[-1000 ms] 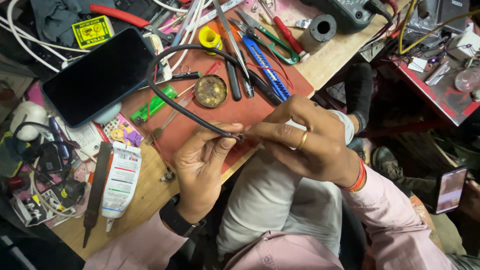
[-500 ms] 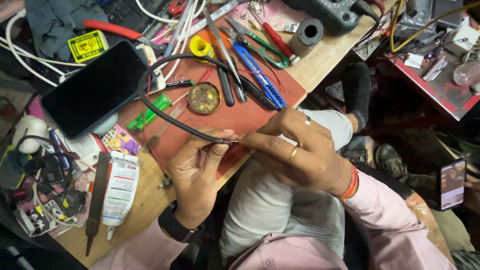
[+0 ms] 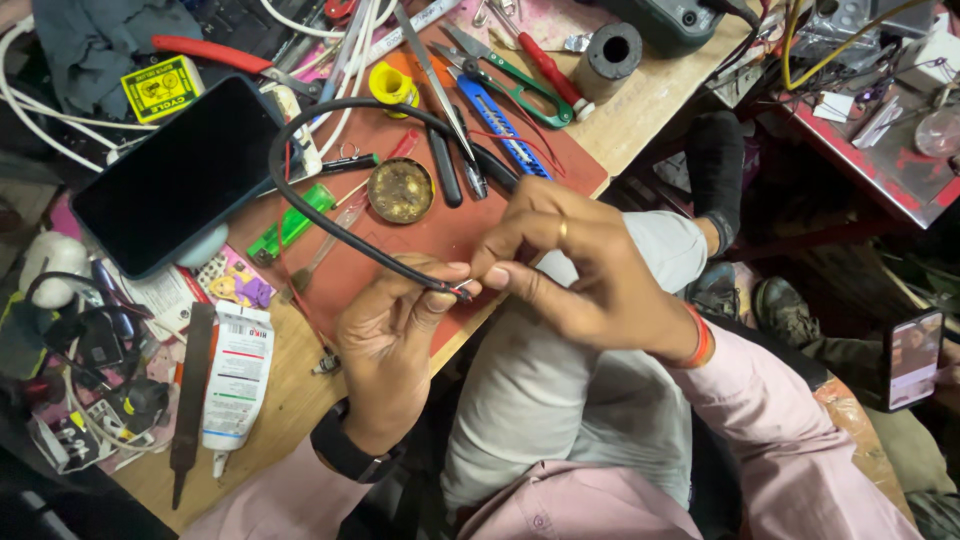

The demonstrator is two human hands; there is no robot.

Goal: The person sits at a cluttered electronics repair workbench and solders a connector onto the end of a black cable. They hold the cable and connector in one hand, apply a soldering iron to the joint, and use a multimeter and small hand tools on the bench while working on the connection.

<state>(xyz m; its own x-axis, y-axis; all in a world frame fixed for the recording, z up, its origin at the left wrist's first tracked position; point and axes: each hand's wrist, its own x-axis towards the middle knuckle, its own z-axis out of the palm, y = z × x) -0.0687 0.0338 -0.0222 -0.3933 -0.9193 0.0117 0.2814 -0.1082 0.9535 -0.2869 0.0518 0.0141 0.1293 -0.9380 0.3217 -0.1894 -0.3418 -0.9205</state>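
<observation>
From the head view, the left hand (image 3: 395,335) pinches the black cable (image 3: 330,225) near its cut end, thumb and fingers closed around the sheath. The right hand (image 3: 585,265) meets it from the right, thumb and forefinger closed on the bare wire tips (image 3: 462,290) that stick out of that end. The cable's free end points right, toward the right hand; its long axis runs up and left from the grip, then loops over the red mat (image 3: 440,230) on the wooden counter (image 3: 285,400). Near the loop lie a round tin of flux (image 3: 400,190), a green lighter (image 3: 290,225) and a dark smartphone (image 3: 175,175). A white tube (image 3: 235,375) lies left of the left hand.
</observation>
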